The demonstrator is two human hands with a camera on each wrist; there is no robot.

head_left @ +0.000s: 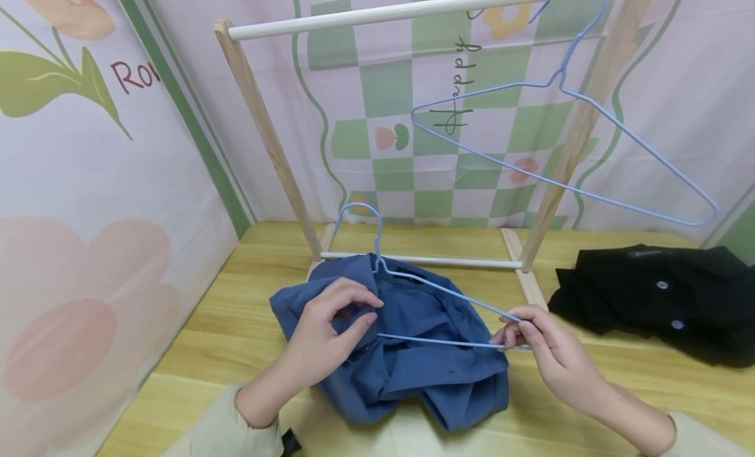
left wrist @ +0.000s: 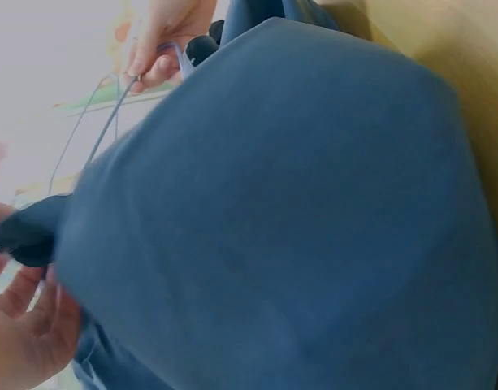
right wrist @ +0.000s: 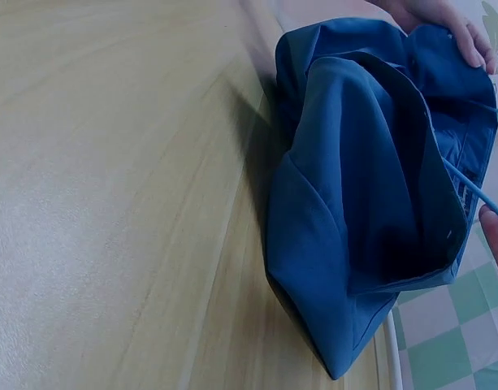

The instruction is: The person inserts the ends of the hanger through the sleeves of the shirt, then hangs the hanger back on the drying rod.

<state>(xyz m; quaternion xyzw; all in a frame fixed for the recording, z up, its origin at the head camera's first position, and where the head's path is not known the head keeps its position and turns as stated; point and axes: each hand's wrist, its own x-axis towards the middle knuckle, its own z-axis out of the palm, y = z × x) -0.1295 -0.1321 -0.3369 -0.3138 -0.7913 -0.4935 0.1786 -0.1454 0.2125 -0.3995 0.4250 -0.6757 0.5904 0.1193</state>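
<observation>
A rumpled blue shirt (head_left: 413, 372) lies bunched on the wooden table, with a light-blue wire hanger (head_left: 448, 290) partly inside it. The hanger's hook stands up at the back, and its left end is hidden under the cloth. My right hand (head_left: 548, 349) pinches the hanger near its right end, which sticks out past the fabric. With thumb and fingers my left hand (head_left: 333, 329) holds the shirt's edge on the left side, over the hanger's covered part. In the left wrist view, a fold of cloth (left wrist: 37, 231) sits between the left fingers.
Behind the shirt stands a wood-and-white clothes rack (head_left: 265, 136). A second blue hanger (head_left: 501, 162) hangs from its top bar (head_left: 377, 12), on the right. At the table's right lies a folded black garment with buttons (head_left: 625, 293). Patterned cloth backdrops (head_left: 118, 247) enclose the left and back.
</observation>
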